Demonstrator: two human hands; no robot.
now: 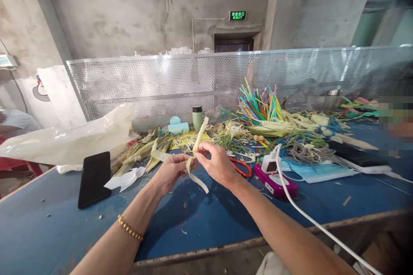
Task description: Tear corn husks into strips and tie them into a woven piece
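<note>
Over the blue table (129, 223), both hands meet on pale, flat plant strips (201, 132) that cross between the fingertips. One end sticks up, one points left, and another curls down toward the table. My left hand (168, 174), with a gold bead bracelet on its wrist, pinches the crossing from the left. From the other side, my right hand (220, 164) grips the upright strip between thumb and fingers. The fingers hide how the strips are folded together. Behind my right hand lie red-handled scissors (247, 168), partly covered.
A black phone (94, 179) and white paper (125, 179) lie left, near a plastic bag (80, 137). A purple box (277, 182), white cable (290, 200) and blue mask (318, 172) lie right. Behind stand a green bottle (197, 119), coloured stalks (261, 105) and a perforated metal screen (145, 86).
</note>
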